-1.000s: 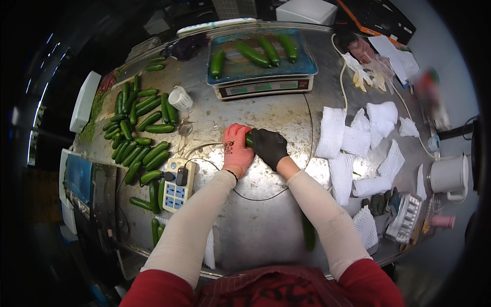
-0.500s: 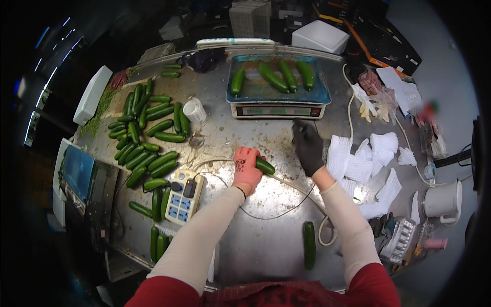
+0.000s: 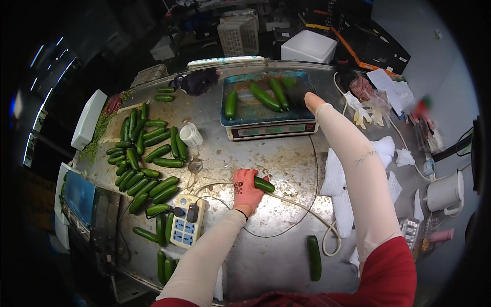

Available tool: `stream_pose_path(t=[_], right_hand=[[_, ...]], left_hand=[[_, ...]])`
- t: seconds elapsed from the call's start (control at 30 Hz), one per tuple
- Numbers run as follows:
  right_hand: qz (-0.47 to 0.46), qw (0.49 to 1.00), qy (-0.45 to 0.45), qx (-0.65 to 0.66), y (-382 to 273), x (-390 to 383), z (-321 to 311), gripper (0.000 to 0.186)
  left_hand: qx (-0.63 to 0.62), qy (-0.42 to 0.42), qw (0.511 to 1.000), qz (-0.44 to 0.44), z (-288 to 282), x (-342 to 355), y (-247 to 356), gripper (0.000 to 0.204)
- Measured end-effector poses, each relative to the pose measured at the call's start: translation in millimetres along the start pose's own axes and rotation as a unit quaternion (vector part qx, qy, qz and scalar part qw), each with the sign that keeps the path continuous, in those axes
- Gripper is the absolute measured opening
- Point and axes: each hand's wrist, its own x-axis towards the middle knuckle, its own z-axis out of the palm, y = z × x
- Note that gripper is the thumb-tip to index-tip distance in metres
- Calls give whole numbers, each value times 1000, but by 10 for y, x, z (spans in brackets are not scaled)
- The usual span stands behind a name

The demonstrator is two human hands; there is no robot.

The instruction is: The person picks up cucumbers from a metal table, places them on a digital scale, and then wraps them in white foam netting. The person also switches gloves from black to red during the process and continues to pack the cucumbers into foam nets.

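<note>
In a pink glove, my left hand (image 3: 245, 188) is closed around a zucchini (image 3: 265, 184) just above the steel table; one dark green end sticks out to the right. My right hand (image 3: 299, 95), gloved in black, reaches onto the blue tray of the weighing scale (image 3: 271, 130). It covers most of the rightmost zucchini (image 3: 289, 82), and only that zucchini's far end shows. The dark glove blurs into the tray, so its fingers are not readable. Three more zucchini (image 3: 265, 97) lie on the tray, uncovered.
A pile of zucchini (image 3: 135, 158) spreads across the left side, next to a white cup (image 3: 191, 136) and a power strip (image 3: 187, 225). One zucchini (image 3: 314, 258) lies near the front edge. Cables cross the table. White cloths (image 3: 337, 176) and a grey-white jug (image 3: 444, 193) are at right.
My right hand has moved forward from the table in front of the scale onto its tray, over the rightmost zucchini. My left hand keeps its zucchini. The whole view has shifted slightly.
</note>
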Motion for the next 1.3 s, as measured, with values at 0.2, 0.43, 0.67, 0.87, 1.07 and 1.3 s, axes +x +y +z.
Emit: stream_pose_path(t=[0.2,0.43,0.67,0.87,1.07,1.3], right_hand=[[103,985,-24,-135,-442,-166,145,56],[103,979,-79,-155,-510,-99,114,62],[31,992,-13,-119,-720,-281,214,94],[87,961,-70,-255,-1273,-500,402,113],[102,944,-103,-295,-1332,-293,460,107],[77,954,-49,-285,-1359,-307,552,104]], left_hand=[[8,9,1000,-1,-4,-36,-82,38],[-31,-11,998,-53,-32,-9,-3,59],[-286,54,908,-301,-214,221,-42,72],[225,-60,940,-249,-1041,735,-710,46],[377,-163,898,-158,-1398,911,-825,40],[179,36,972,-148,-969,2147,-135,61]])
